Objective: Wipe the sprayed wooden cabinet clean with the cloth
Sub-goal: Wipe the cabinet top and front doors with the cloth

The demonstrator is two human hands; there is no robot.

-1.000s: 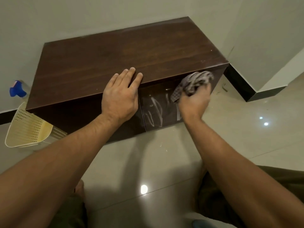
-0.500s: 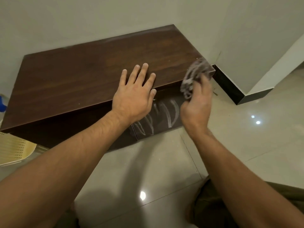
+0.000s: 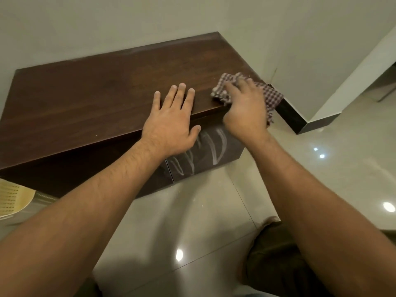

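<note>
My right hand [image 3: 244,112] is pressed down on the cloth [image 3: 272,97], fingers bent over it and gripping it in a bunch so I can put some weight into the wipe. It's at the right front corner of the cabinet [image 3: 96,99] top, with a tail of cloth hanging off the edge. My left hand [image 3: 171,125] is flat and spread on the top just beside it, thumb over the front lip, holding nothing. I reckon that's just to brace me while I lean in low over the floor [image 3: 192,211]. The cabinet is a low dark wood box pushed into the wall [image 3: 128,22] corner. The top looks matte, and honestly I can't make out any spray on it. The front door under my hands is the ugly bit, with whitish looping streaks [image 3: 216,146] across it, so I'd say it needs more passes. A yellow basket [image 3: 12,200] sits by the left end.
</note>
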